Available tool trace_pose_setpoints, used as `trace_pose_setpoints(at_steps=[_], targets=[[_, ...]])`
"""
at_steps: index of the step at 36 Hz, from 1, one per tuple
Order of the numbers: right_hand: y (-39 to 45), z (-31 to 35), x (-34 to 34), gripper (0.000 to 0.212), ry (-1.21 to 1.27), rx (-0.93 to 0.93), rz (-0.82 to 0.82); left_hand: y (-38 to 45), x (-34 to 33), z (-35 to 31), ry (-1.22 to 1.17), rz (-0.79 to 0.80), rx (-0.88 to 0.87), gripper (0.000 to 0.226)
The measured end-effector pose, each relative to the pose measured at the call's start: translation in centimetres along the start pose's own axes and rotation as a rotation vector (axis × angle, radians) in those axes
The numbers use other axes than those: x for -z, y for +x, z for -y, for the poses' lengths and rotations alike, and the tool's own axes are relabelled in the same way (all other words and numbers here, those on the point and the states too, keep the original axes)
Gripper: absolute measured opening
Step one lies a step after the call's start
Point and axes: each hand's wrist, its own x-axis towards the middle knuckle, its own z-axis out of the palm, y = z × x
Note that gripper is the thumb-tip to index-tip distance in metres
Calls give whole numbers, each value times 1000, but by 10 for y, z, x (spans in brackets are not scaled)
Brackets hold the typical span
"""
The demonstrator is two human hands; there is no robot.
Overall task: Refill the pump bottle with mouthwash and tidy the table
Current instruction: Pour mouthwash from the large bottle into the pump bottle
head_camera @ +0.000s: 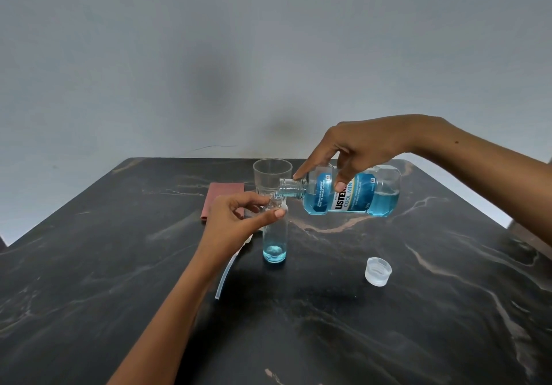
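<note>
Over the dark marble table (pixel 388 339), the right hand (pixel 367 145) grips the tipped mouthwash bottle (pixel 352 193); keep its neck on the mouth of the upright pump bottle (pixel 274 235), which the left hand (pixel 236 220) pinches near the top (barely filled), and pour slowly. Its cap (pixel 378 271) lies nearby.

The only readable print is on the label of the mouthwash bottle (pixel 352 194), which lies tipped on its side so the words run sideways. Large dark letters spell "LISTER", the rest of the word covered by a finger of the right hand (pixel 363 148). Beside it, in blue, stands "COOL MIN", also cut off. The smaller white lines on the blue band seem to include "WHOLE MOUTH", though they are too fine to be sure.
</note>
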Motion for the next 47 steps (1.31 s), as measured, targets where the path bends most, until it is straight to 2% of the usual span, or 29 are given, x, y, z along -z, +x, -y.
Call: trace_pose_setpoints(at_steps=[13, 23, 47], targets=[[2, -2, 2, 52, 6, -1, 18, 0, 0, 0, -4, 8, -5, 26], [3, -2, 4, 53, -13, -5, 31, 0, 0, -1, 2, 7, -4, 19], [4, 3, 5, 54, -18, -28, 41, 0, 0, 0, 6, 5, 6, 28]])
